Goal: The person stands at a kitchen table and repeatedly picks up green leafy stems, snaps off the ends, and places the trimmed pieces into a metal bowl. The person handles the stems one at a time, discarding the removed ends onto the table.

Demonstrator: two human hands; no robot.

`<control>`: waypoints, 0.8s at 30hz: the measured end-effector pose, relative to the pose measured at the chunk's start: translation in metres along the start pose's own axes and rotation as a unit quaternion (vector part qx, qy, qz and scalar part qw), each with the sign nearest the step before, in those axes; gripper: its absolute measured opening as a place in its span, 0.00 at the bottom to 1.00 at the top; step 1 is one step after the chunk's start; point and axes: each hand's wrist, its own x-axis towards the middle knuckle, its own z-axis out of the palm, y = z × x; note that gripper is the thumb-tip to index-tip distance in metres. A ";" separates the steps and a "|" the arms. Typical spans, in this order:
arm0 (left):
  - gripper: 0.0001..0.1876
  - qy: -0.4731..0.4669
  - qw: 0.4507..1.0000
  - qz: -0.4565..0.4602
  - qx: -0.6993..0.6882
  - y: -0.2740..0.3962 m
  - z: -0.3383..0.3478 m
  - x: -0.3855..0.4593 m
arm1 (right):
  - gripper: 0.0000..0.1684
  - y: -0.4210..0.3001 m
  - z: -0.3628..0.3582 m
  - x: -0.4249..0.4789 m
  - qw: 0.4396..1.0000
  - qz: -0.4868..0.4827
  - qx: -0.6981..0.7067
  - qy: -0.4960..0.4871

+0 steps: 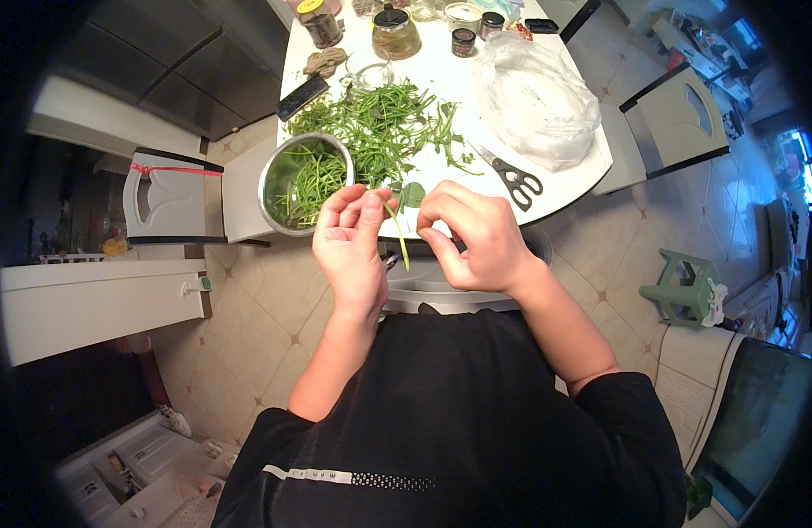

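Note:
My left hand point(350, 239) pinches a thin green stem point(400, 239) between thumb and fingers, its lower end hanging free beyond the table's front edge. Broad green leaves point(413, 195) show just past the fingertips; whether they belong to this stem is unclear. To the right, my right hand point(484, 232) has thumb and forefinger brought together, apart from the stem, with nothing visible between them. A steel bowl point(266, 188) holding cut green stems point(313, 178) stands beside my left hand. Behind both hands spreads a loose heap of leafy green stems point(389, 119).
Black-handled scissors point(517, 181) and a crumpled white plastic bag point(538, 99) lie on the right of the white table point(445, 173). A phone point(302, 97), a glass bowl point(369, 68), a glass teapot point(396, 36) and jars point(463, 43) occupy the left and back. Chairs point(175, 198) flank the table.

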 end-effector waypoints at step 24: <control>0.12 0.199 0.977 0.062 0.054 -0.001 -0.123 0.023 | 0.16 0.049 0.010 0.030 0.993 0.101 -0.002 0.056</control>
